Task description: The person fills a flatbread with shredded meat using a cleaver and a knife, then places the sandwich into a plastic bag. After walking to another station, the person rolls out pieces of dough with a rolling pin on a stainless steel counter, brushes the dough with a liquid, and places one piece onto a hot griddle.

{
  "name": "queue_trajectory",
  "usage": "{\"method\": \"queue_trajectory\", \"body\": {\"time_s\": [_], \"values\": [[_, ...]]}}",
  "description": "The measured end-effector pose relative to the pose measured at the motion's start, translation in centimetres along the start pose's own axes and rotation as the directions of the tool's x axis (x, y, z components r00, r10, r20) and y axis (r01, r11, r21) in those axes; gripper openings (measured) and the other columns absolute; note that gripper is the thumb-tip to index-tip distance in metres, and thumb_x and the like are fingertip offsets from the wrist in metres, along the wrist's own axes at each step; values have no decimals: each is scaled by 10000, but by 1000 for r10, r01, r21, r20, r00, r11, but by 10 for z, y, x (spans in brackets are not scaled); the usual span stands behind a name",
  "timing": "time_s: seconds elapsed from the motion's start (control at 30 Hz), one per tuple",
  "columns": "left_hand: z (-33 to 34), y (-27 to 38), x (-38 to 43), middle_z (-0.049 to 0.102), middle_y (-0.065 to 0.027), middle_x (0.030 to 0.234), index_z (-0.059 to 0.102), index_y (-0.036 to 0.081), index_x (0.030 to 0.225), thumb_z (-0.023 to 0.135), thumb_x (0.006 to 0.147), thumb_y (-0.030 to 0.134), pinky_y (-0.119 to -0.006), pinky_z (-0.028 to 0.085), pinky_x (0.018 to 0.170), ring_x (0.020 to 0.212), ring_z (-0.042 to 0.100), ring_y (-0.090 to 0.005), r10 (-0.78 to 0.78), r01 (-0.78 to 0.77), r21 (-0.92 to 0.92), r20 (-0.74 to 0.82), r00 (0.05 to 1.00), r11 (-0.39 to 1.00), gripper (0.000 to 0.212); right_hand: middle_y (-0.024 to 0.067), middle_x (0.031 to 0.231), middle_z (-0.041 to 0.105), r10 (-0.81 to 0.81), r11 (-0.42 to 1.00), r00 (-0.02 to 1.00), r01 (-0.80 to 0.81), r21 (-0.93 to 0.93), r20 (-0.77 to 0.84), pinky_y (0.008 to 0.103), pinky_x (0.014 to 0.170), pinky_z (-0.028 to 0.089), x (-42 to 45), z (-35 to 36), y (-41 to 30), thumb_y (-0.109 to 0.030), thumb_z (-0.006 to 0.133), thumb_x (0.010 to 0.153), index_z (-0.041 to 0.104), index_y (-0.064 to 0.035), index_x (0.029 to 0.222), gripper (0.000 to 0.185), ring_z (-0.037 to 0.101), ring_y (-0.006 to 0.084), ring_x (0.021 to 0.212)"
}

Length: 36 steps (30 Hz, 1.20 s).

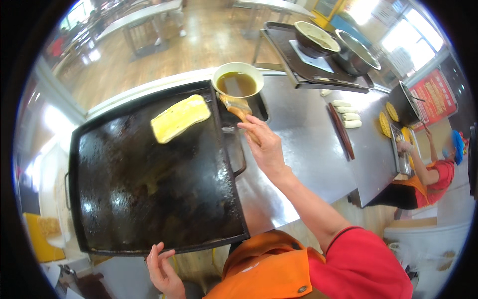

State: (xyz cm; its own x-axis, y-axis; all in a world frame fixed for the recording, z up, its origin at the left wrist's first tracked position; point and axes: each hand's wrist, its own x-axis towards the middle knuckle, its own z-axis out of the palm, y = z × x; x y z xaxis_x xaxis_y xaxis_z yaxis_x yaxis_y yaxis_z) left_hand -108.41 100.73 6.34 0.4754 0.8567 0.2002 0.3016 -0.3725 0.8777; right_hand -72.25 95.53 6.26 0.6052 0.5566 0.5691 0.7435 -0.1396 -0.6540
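Observation:
My right hand [266,144] grips the wooden handle of a flat pastry brush [239,107]. The brush's bristles point at the near rim of a white bowl [241,69] holding brown-yellow liquid, probably oil; whether they touch it I cannot tell. On the far right part of a black griddle [149,187] lies one flat, yellowish rectangle of dough [181,118]. By the griddle's front edge, my left hand [164,271] holds nothing, its fingers apart and slightly curled.
On the steel counter [298,149] lie a dark rolling pin [340,130] and several white dough rolls [349,114]. A raised brown tray [283,41] bears two large bowls. At the far right, a co-worker [429,175] stands beside a black pot [403,104] and flat yellow cakes [384,125].

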Motion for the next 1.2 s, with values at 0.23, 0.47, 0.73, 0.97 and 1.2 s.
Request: {"method": "queue_trajectory", "body": {"time_s": [0.23,0.47,0.73,0.97,1.2], "values": [[29,27,12,564,-138,1144,471,17,1290,382,948,-7,-286,463,832,855,604,-170,62,-62,0,116,991,998,354,178,1259,502,50,997,947,-31,-66,316,393,942,434,2,-6,80,-45,604,801,503,-91,1235,448,485,343,1162],[103,72,18,581,-154,1104,500,-9,1252,373,929,-46,-291,471,808,848,615,-192,166,-153,-66,290,943,986,349,163,1325,447,212,976,914,-179,-126,345,390,1006,378,-59,-115,120,-140,621,828,374,-81,1362,591,464,354,1187],[257,118,11,613,-150,1017,561,-32,1184,454,919,-18,-295,492,756,794,630,-204,127,-88,-102,490,862,991,286,214,1307,457,387,806,899,-437,-398,-204,390,1019,360,-53,-310,316,-153,621,811,453,-5,1268,509,434,350,1214],[444,183,29,514,-172,1209,487,-13,1245,533,857,5,-345,441,887,1034,555,-294,218,-314,-51,823,525,948,392,223,1166,517,637,735,701,-677,-21,-321,391,950,401,-44,-351,409,-293,632,788,499,-3,1221,538,497,353,1096],[618,228,53,419,-220,1301,427,-33,1293,581,810,52,-420,328,1012,1205,403,-384,464,-645,-103,780,420,757,514,205,1119,509,764,644,624,-753,134,-163,388,873,454,-56,-374,393,-258,697,722,553,-23,1133,495,525,329,1021]]}}
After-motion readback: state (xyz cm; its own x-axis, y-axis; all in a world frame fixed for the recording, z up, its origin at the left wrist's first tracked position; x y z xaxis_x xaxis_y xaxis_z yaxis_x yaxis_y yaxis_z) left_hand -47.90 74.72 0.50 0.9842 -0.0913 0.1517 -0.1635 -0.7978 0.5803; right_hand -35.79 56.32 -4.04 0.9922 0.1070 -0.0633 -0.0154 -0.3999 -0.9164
